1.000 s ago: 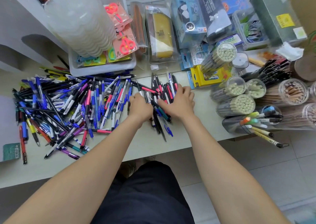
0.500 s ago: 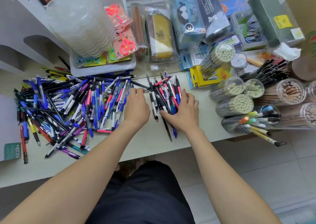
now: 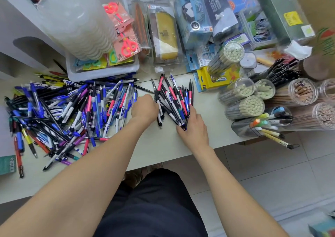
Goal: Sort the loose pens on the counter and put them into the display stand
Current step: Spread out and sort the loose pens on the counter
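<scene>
A big heap of loose pens [image 3: 61, 113], blue, black, pink and purple, covers the left of the white counter [image 3: 163, 146]. A smaller bunch of pens [image 3: 174, 97], black, pink and blue, lies apart in the middle. My left hand [image 3: 145, 109] sits at the bunch's left edge with its fingers curled in against the outer pens. My right hand [image 3: 194, 126] grips the near ends of the bunch from the right, with the thumb underneath. A tall translucent scalloped stand [image 3: 76, 19] rises at the back left.
A white tray of scissors packs [image 3: 101, 70] stands behind the heap. Clear tubes of pencils [image 3: 244, 106] and markers [image 3: 266, 124] lie at the right near the counter's edge. Packaged pencil cases [image 3: 165, 35] crowd the back. Tiled floor lies below.
My left hand left the big heap, curled up and came against the bunch's left side. My right hand slid down to the bunch's near ends. The bunch drew tighter.
</scene>
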`<state>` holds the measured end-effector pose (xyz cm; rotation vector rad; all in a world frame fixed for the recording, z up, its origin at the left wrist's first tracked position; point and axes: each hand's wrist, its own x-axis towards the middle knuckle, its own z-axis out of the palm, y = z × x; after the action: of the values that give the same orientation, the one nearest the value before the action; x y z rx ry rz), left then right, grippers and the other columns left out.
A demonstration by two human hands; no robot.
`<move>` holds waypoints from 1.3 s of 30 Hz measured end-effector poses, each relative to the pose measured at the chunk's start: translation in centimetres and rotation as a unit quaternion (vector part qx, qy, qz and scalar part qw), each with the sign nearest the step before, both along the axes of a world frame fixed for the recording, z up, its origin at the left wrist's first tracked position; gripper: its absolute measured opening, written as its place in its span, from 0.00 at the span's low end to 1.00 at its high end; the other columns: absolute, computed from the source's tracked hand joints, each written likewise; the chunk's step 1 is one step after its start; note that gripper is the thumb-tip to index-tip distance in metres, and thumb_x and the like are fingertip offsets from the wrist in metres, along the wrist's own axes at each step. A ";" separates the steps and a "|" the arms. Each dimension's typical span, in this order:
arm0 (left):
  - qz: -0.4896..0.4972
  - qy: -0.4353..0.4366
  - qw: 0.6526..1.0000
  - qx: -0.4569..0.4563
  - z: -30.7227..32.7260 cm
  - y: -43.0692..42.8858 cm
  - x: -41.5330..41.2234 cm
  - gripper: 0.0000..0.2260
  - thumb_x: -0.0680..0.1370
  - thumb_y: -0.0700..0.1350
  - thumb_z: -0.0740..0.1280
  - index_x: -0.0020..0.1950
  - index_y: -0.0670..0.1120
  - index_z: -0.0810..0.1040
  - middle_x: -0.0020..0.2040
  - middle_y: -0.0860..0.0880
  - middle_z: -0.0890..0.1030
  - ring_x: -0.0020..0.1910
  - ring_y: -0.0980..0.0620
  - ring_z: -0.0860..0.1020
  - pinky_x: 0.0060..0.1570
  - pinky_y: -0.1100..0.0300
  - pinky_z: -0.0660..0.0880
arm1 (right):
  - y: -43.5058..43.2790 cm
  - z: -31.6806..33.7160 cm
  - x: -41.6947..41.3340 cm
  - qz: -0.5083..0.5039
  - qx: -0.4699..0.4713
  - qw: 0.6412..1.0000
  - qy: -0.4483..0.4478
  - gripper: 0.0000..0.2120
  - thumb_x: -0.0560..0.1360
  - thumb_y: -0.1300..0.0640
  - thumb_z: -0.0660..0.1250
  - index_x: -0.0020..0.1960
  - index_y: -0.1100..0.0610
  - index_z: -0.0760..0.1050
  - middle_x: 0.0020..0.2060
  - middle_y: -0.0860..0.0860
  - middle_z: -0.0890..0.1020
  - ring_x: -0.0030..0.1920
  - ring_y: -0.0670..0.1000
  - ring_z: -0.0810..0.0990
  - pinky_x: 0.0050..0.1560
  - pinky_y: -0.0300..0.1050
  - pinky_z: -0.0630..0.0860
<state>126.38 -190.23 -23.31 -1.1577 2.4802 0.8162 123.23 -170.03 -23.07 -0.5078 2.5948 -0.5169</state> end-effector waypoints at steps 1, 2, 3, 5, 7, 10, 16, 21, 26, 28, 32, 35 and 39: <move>0.013 -0.003 1.000 0.010 0.5 0.3 0.4 0.12 0.79 0.42 0.63 0.36 0.42 0.69 0.38 0.38 0.77 0.36 0.36 0.77 0.28 0.57 0.62 | 0.0 0.0 -0.1 0.003 -0.018 1.000 -0.005 0.41 0.78 0.53 0.73 0.84 0.57 0.55 0.61 0.59 0.76 0.56 0.61 0.78 0.54 0.53 0.75; 0.021 -0.003 1.000 0.012 0.9 0.5 1.0 0.11 0.79 0.43 0.63 0.37 0.42 0.69 0.38 0.37 0.77 0.36 0.37 0.76 0.29 0.57 0.62 | -0.1 0.0 -0.3 0.003 -0.032 0.999 -0.006 0.39 0.78 0.55 0.72 0.84 0.57 0.57 0.60 0.59 0.77 0.56 0.61 0.79 0.54 0.54 0.75; 0.023 -0.006 1.000 0.007 1.4 0.9 1.8 0.11 0.78 0.45 0.64 0.39 0.42 0.69 0.39 0.37 0.77 0.36 0.36 0.76 0.30 0.56 0.63 | -0.3 0.0 -0.5 0.000 -0.042 0.999 -0.003 0.38 0.78 0.56 0.72 0.83 0.56 0.59 0.59 0.58 0.77 0.55 0.62 0.79 0.54 0.54 0.76; 0.017 -0.021 1.000 0.001 1.9 1.8 3.7 0.12 0.79 0.50 0.63 0.41 0.43 0.72 0.38 0.41 0.77 0.38 0.37 0.76 0.33 0.55 0.65 | -0.7 0.0 -0.7 -0.004 -0.061 0.998 0.012 0.34 0.77 0.59 0.70 0.81 0.55 0.65 0.57 0.58 0.79 0.52 0.62 0.79 0.52 0.55 0.77; -0.001 -0.059 0.998 0.033 2.0 2.8 5.6 0.13 0.79 0.51 0.64 0.41 0.43 0.73 0.38 0.44 0.77 0.37 0.41 0.76 0.33 0.55 0.67 | -0.9 0.0 -0.7 0.009 -0.085 0.996 0.024 0.30 0.78 0.61 0.70 0.79 0.55 0.69 0.56 0.57 0.79 0.52 0.61 0.80 0.52 0.56 0.78; -0.018 -0.108 0.990 0.087 1.8 3.5 6.8 0.15 0.77 0.54 0.65 0.41 0.43 0.75 0.40 0.43 0.79 0.37 0.43 0.76 0.34 0.56 0.68 | -1.1 -0.3 -0.7 0.063 -0.095 0.993 0.014 0.25 0.82 0.58 0.69 0.78 0.52 0.71 0.55 0.55 0.78 0.52 0.58 0.79 0.52 0.55 0.78; 0.009 -0.048 0.998 0.040 2.2 3.2 4.6 0.34 0.76 0.66 0.72 0.65 0.39 0.69 0.52 0.42 0.79 0.52 0.37 0.80 0.43 0.52 0.72 | -0.7 -0.3 -0.4 -0.016 -0.139 0.989 0.056 0.23 0.79 0.54 0.70 0.74 0.54 0.74 0.55 0.52 0.78 0.56 0.54 0.77 0.56 0.52 0.78; 0.019 -0.021 0.998 0.059 1.1 3.8 3.7 0.29 0.79 0.57 0.75 0.66 0.39 0.68 0.55 0.39 0.80 0.54 0.37 0.81 0.43 0.52 0.72 | 1.0 -0.6 0.0 -0.045 -0.047 0.998 -0.012 0.25 0.70 0.51 0.72 0.64 0.50 0.66 0.53 0.49 0.73 0.51 0.55 0.74 0.48 0.51 0.74; 0.050 0.026 0.998 0.038 0.4 2.6 3.9 0.18 0.83 0.55 0.70 0.58 0.41 0.72 0.50 0.41 0.81 0.49 0.38 0.80 0.42 0.50 0.72 | 2.1 -1.7 0.4 0.044 -0.082 0.996 0.000 0.18 0.76 0.59 0.70 0.65 0.55 0.78 0.48 0.49 0.78 0.48 0.53 0.79 0.50 0.55 0.79; 0.057 0.049 0.997 0.020 0.5 2.5 3.7 0.16 0.84 0.53 0.69 0.58 0.39 0.73 0.53 0.39 0.81 0.51 0.37 0.79 0.44 0.50 0.70 | 1.6 -1.5 0.2 0.023 -0.133 0.991 0.022 0.16 0.77 0.59 0.70 0.65 0.55 0.80 0.45 0.48 0.79 0.43 0.49 0.78 0.50 0.50 0.80; 0.068 0.079 0.994 0.022 1.4 2.9 2.6 0.19 0.85 0.50 0.68 0.65 0.37 0.69 0.60 0.38 0.76 0.56 0.37 0.77 0.46 0.50 0.68 | 0.4 -1.1 -1.9 -0.109 -0.136 0.983 0.065 0.13 0.81 0.55 0.69 0.64 0.57 0.80 0.48 0.51 0.80 0.47 0.49 0.76 0.54 0.46 0.75; 0.094 0.056 0.992 0.058 1.6 3.1 1.6 0.24 0.84 0.53 0.68 0.71 0.36 0.67 0.67 0.37 0.72 0.60 0.38 0.76 0.49 0.52 0.68 | -0.6 -1.2 -3.7 -0.182 -0.052 0.977 0.098 0.16 0.82 0.49 0.66 0.66 0.57 0.79 0.60 0.57 0.75 0.59 0.59 0.73 0.60 0.54 0.72; 0.097 0.052 0.989 0.101 1.6 3.2 0.6 0.21 0.84 0.47 0.68 0.72 0.38 0.66 0.70 0.38 0.69 0.53 0.42 0.74 0.51 0.52 0.70 | -1.3 -1.3 -5.9 -0.246 0.038 0.967 0.049 0.33 0.83 0.50 0.65 0.81 0.63 0.58 0.73 0.63 0.65 0.71 0.65 0.66 0.68 0.59 0.69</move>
<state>126.95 -187.00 -21.69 -1.3269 2.3211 1.1796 117.28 -171.35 -24.38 0.1524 2.8239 -0.5542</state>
